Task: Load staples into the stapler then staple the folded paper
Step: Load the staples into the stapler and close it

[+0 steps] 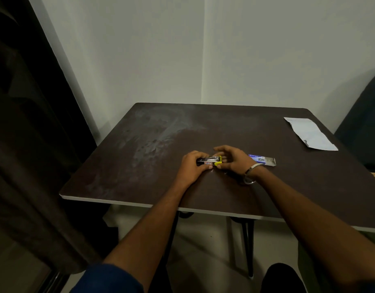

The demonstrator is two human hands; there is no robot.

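Table (140,144) left half bare; staple box (262,160) beside right wrist.

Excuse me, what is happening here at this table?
A person sits at a dark table and works on a small stapler with both bare hands. The left hand grips its body, and the right hand is at its yellow end, fingers curled loosely around it. A small staple box lies just behind the right hand. The folded paper rests untouched at the far right corner.
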